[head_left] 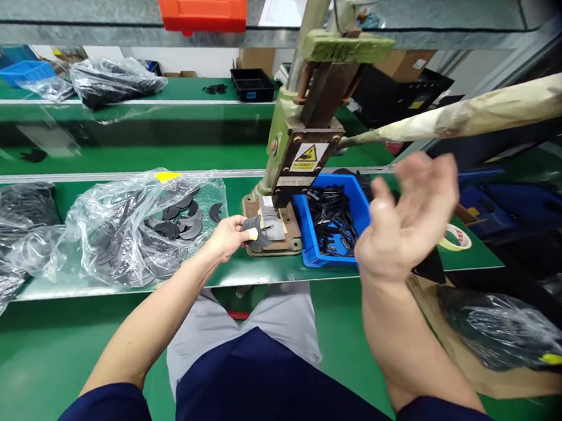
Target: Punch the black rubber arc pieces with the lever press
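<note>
My left hand [232, 237] pinches a dark grey curved flat piece [253, 231] at the base of a green hand press [281, 152]. The piece's right part lies over the grey fixture [273, 227] under the press head. A yellowish wrap shows on one of my left fingertips. My right hand [406, 220] is raised, fingers apart and slightly blurred, with nothing in it. It hangs below the press's long wrapped lever [472, 112], apart from it. Beside the press stands a blue bin [313, 250] of small black parts [330, 216].
Left of the press, a clear plastic bag [111, 217] spills dark curved pieces [179, 218]; another bag [14, 225] lies farther left. A tape roll [456, 237] sits at the right table edge. An orange bin [204, 6] is on the shelf above. A bagged bundle [504, 322] lies lower right.
</note>
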